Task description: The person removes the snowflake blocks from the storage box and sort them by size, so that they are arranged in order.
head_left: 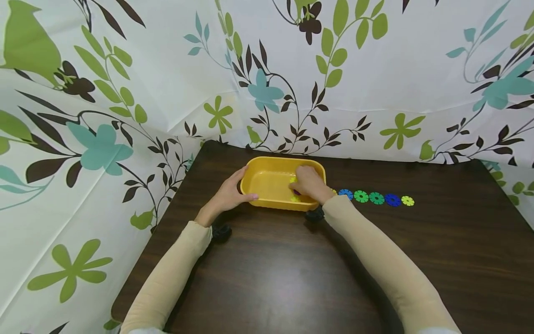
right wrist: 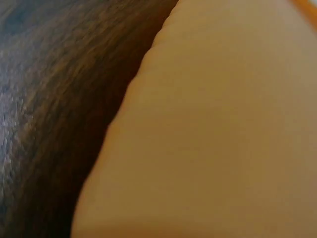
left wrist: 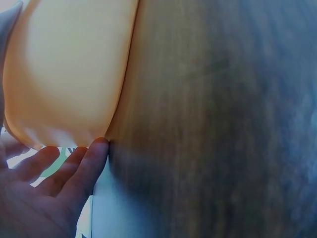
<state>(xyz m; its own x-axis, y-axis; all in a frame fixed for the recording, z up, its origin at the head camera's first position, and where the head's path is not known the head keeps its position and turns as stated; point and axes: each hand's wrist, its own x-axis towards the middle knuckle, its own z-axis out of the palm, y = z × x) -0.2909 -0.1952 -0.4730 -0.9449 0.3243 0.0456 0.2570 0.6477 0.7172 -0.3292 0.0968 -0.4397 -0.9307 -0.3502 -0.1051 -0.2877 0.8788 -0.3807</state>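
Left hand (head_left: pixel 227 192) grips yellow tray (head_left: pixel 269 185); right hand (head_left: pixel 310 182) is inside it, its hold I cannot tell; right of tray lie discs (head_left: pixel 392 200).

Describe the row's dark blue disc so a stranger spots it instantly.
On the dark table, right of the yellow tray, lies a row of notched discs. The dark blue disc is second from its right end, darker than the green disc and yellow disc beside it.
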